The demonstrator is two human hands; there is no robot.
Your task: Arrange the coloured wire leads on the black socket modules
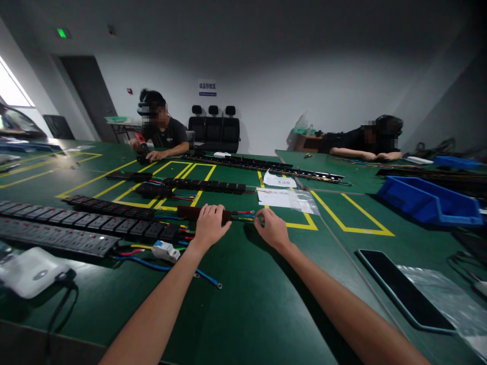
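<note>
My left hand (211, 223) lies over a dark reddish-brown block (186, 212), fingers over its far side and thumb on the near side. The block sits in line with a black socket strip (110, 206). Coloured wires (242, 218) with ring terminals come out of the block's right end. At those wire ends, my right hand (271, 228) has thumb and forefinger curled together in a pinch on a wire. Its fingertips partly hide the terminal. Nearer to me, more socket strips (91, 220) lie beside a white circuit breaker (166, 251) and a blue wire (167, 266).
A phone (403, 289) lies on a clear plastic bag at the right, before a blue bin (429, 203). Paper labels (285, 197) lie beyond my right hand. A white device (34, 274) stands at the left. Across the table, one person (163, 129) holds a red tool; another (353, 142) leans in.
</note>
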